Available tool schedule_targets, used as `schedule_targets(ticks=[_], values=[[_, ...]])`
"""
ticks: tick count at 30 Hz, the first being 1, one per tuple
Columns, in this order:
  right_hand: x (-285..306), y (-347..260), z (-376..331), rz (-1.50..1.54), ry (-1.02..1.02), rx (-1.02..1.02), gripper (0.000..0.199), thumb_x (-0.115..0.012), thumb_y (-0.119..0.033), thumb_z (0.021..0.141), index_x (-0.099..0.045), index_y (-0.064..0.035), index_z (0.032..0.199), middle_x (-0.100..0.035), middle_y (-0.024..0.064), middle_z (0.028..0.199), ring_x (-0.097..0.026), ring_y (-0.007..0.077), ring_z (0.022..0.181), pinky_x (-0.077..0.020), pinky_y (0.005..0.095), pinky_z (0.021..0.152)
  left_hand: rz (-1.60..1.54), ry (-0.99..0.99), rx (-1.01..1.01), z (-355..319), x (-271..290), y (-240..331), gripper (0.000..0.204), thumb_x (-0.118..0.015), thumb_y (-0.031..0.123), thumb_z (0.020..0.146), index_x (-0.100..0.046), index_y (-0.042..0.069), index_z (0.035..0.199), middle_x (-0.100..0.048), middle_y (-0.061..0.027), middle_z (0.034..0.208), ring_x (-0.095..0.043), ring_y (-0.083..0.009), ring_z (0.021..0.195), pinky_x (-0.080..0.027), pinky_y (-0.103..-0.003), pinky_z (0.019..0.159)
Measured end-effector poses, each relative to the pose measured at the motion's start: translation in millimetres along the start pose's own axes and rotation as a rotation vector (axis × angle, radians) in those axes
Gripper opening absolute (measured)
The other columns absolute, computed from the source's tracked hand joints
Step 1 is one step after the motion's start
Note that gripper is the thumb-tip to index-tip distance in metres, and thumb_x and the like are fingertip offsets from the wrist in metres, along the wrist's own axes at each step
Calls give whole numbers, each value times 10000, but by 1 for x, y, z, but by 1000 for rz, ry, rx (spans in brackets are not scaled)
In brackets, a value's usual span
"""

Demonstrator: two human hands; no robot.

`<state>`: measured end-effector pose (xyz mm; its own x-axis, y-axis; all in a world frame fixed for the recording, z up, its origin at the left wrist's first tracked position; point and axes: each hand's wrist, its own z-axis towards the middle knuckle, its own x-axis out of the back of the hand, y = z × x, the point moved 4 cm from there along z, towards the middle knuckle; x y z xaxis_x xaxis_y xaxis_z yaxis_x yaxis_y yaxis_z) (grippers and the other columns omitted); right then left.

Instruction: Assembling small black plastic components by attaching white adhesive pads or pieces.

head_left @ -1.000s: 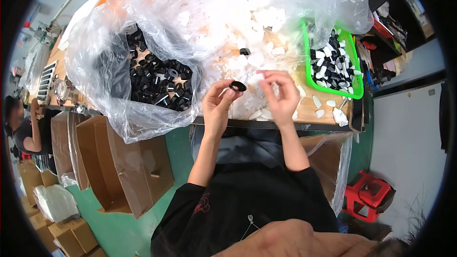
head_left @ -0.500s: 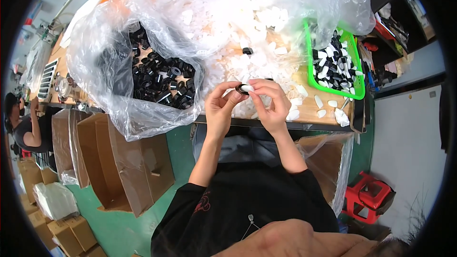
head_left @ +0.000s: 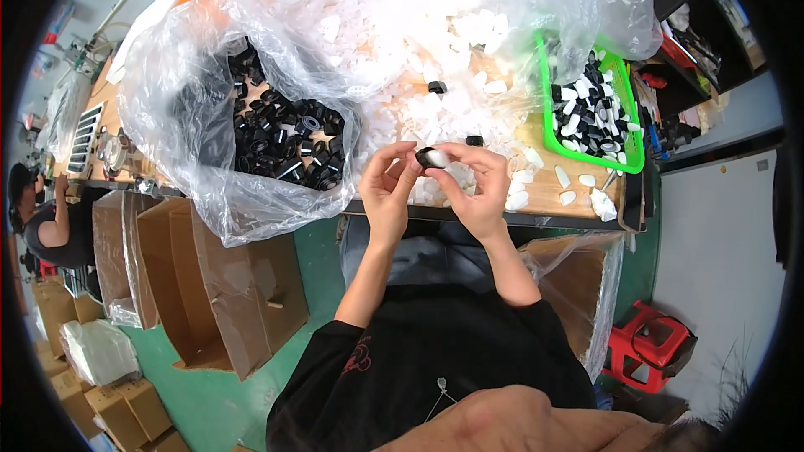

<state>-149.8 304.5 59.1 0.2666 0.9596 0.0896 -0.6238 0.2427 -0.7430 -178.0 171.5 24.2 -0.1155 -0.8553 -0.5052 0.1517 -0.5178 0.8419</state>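
Step in hand (judged): mating of 2 pcs by fingertip, both hands raised over the near edge of the table (head_left: 546, 188). L hand (head_left: 385, 192): thumb and fingers closed in a pinch on the black round part (head_left: 424, 156). R hand (head_left: 481, 188): thumb and fingertips closed on the white pc (head_left: 437, 160), set against the blk part's R side. Both pcs are thus btwn the two hands, w/ no support under them. Seating depth: cannot tell; fingertips cover the joint and the white pc is blurred. Next move (judged) calls for a firm L pinch as counter-hold, R fingertips in line w/ the blk part's opening, and light, even pressure; a tilted white pc may bind or slip out. Stock, ref. grip: L of grip, clear plastic bag (head_left: 251, 211) w/ loose black parts (head_left: 285, 138) inside; directly beyond grip, spread of white pcs (head_left: 448, 121) on the table; just beyond R fingers, single black piece (head_left: 475, 141); farther out, a second black piece (head_left: 436, 87). R of grip, well apart: green basket (head_left: 589, 160) w/ mixed blk & white pcs (head_left: 586, 109). Btwn R hand and basket, near the table edge: a few loose white pcs (head_left: 563, 176).
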Motion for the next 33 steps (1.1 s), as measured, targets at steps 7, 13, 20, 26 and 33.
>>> schedule_targets(ticks=[7,13,20,26,33], values=[[1,-19,9,-169,11,102,347,-770,69,774,-546,-28,1022,-687,159,1036,-686,235,912,-560,322,779,-117,-42,96,1,6,-10,209,-649,-17,911,-604,-19,1115,-605,-63,1015,-601,-146,955,-489,-284,872],[2,-33,16,-236,-51,73,253,-799,24,733,-675,-23,948,-686,114,982,-678,255,878,-544,307,749,-177,-269,-27,4,4,-9,113,-625,0,920,-598,-13,1029,-576,-110,1134,-564,-165,1029,-471,-308,884],[10,-9,4,37,-62,-239,210,-768,22,784,-668,7,968,-663,104,1004,-649,201,929,-525,301,804,-172,-212,10,0,-3,8,55,-631,-36,909,-596,-19,948,-602,-122,1058,-601,-183,943,-515,-317,847],[9,3,-3,442,15,-464,166,-713,35,856,-639,63,1003,-600,89,1073,-613,156,984,-514,278,871,-126,-139,86,-4,-6,18,36,-622,3,940,-593,-18,936,-645,-152,1081,-635,-192,966,-542,-339,872],[8,13,-7,556,23,-561,147,-693,22,877,-647,58,1011,-619,74,1057,-613,144,985,-487,268,881,-29,-178,196,3,-3,23,115,-577,72,981,-604,-39,992,-642,-141,1074,-643,-197,975,-559,-363,863]])
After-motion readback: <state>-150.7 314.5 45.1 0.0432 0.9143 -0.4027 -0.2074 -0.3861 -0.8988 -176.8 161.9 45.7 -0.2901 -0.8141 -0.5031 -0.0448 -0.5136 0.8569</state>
